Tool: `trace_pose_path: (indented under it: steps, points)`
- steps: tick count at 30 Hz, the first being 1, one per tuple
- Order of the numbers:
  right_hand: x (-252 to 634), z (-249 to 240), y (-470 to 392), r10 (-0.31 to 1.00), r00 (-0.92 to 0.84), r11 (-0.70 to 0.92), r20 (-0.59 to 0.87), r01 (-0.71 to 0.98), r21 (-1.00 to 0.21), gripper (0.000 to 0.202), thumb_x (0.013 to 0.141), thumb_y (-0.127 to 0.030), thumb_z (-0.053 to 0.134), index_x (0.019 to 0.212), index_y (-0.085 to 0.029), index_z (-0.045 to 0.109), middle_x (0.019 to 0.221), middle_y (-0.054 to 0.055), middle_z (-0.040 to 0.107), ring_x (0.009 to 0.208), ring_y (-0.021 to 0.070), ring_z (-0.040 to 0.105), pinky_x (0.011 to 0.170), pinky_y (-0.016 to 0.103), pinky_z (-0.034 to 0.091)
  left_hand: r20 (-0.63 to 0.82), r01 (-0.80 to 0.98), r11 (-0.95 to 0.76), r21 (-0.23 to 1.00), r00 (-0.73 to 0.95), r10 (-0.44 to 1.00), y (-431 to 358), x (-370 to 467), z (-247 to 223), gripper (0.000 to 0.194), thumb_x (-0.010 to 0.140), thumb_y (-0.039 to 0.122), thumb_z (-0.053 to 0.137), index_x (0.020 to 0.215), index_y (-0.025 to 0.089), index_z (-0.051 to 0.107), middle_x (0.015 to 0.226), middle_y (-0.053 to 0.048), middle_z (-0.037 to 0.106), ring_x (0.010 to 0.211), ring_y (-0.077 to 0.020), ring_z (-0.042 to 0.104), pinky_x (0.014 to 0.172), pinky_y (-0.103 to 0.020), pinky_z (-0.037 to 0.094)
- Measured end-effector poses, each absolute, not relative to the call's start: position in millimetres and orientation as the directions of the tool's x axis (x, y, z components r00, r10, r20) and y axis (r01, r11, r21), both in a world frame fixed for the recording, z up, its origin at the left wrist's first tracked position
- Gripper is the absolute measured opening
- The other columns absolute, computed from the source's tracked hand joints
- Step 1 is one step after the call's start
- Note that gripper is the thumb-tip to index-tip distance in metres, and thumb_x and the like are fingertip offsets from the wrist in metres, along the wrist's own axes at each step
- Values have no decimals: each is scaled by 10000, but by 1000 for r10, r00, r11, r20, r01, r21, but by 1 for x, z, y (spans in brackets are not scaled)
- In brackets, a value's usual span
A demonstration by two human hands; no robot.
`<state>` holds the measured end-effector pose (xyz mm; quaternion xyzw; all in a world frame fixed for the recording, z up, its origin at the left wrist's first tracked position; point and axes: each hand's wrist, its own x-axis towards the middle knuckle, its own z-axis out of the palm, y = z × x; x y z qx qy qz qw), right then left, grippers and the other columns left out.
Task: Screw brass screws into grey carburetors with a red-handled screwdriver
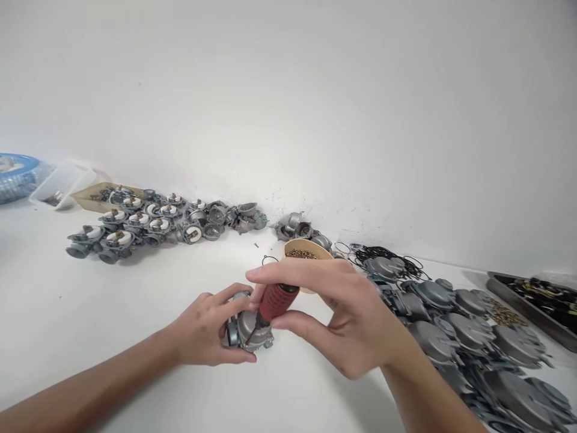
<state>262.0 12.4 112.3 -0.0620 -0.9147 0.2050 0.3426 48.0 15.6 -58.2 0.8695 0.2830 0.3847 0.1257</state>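
Note:
My left hand point(211, 328) is wrapped round a grey metal carburetor point(247, 328) on the white table, steadying it from the left. Between the thumb and fingers of my right hand point(333, 319) is a screwdriver point(277, 300) with a red ribbed handle. Its shaft slants down to the near edge of the carburetor's bowl cover, where the tip appears to meet a screw. Part of the carburetor is hidden behind the fingers and the handle. Just beyond my right hand stands a round tan container point(306, 246) of small brass-coloured screws, partly covered by that hand.
Carburetor bodies with white floats point(119, 237) sit in rows at the back left. Several assembled carburetors point(469, 331) fill the right side, near loose brass screws point(507, 313) and a dark metal tray point(541, 313). Black rubber rings point(383, 255) lie by the wall.

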Motion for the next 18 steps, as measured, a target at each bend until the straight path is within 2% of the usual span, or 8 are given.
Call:
trace_pose_path:
  steps: [3,5,10,13,15,18]
  points:
    - [258,109,14,231,-724,951,650,26,-309,320,951,-54,636,1240,-186,672,903,28,748,743,109,632,687,249,554,604,387,-815,431,547,580,17,47,-58,617,899,626,694,1399,322,497,1218,-67,675,987,-263,728,847,-393,600]
    - [257,107,15,219,-720,964,659,55,-260,276,954,-82,658,1211,-182,684,918,37,744,735,111,612,665,256,533,589,404,-806,433,549,593,17,47,-58,618,895,634,689,1401,328,510,1160,-54,683,942,-249,725,798,-365,599]
    - [259,111,12,250,-778,915,577,-6,-403,362,933,-8,553,1231,-189,653,1011,59,748,881,150,674,752,300,581,577,464,-782,416,530,621,15,47,-59,645,852,659,709,1361,291,564,1191,-76,688,1013,-278,718,808,-347,596]
    - [259,113,12,260,-754,920,603,5,-391,343,914,14,580,1164,-202,670,912,24,750,782,124,667,675,255,561,570,486,-762,428,509,645,15,47,-57,578,826,655,725,1270,301,618,1187,-59,691,837,-215,724,686,-287,574]
    - [260,114,12,281,-755,923,593,44,-381,323,915,5,615,1154,-205,675,894,16,753,753,115,667,668,249,562,567,474,-759,446,507,650,15,47,-55,579,831,652,721,1289,318,603,1218,-53,685,726,-168,704,616,-259,545]
    - [267,118,15,286,-713,925,640,30,-380,252,902,-33,690,1092,-199,696,875,21,757,786,136,709,730,283,603,575,423,-776,468,521,631,16,46,-53,607,861,625,718,1364,334,543,1275,-71,658,743,-170,712,632,-270,553]
